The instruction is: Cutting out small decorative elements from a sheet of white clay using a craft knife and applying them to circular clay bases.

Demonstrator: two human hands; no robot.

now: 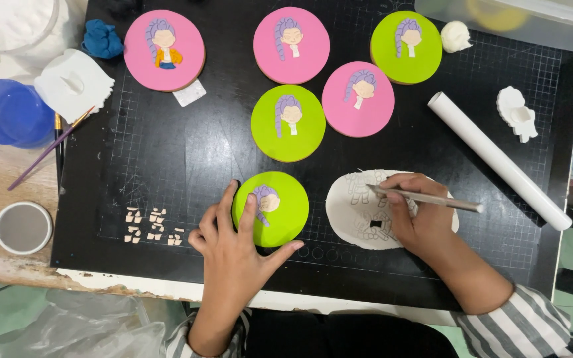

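Resting flat and spread, the left hand (pixel 233 242) lies on the near lime-green round disc (pixel 271 209), fingertips on its left part and thumb stretched along its lower edge; it clasps nothing. That disc sits on the black gridded cutting mat (pixel 167 159) covering the desk, near its front edge, and bears a small figure with a purple braid and a pale face.

Just to its right, a flattened oval sheet of white clay (pixel 353 215), marked with faint outlines and with a small dark cut-out hole, lies on the mat. The right hand (pixel 416 222) rests on this sheet, closed around a thin silver metal tool (pixel 426 197) whose tip touches the clay at its upper part.

At the far left, a translucent blue plastic cup (pixel 8 113) lies beside a clear tub of white material (pixel 14 23); whether the cup contains anything cannot be told. A small round white-rimmed dish (pixel 23 227) nearer the front shows a grey inside.

Five more discs lie farther back: three pink ones (pixel 164 50) and two green ones (pixel 288 122), each with the same braided figure. A long white rolling tube (pixel 499 159) lies aslant at the right, and small beige cut pieces (pixel 154 225) are gathered left of the left hand.
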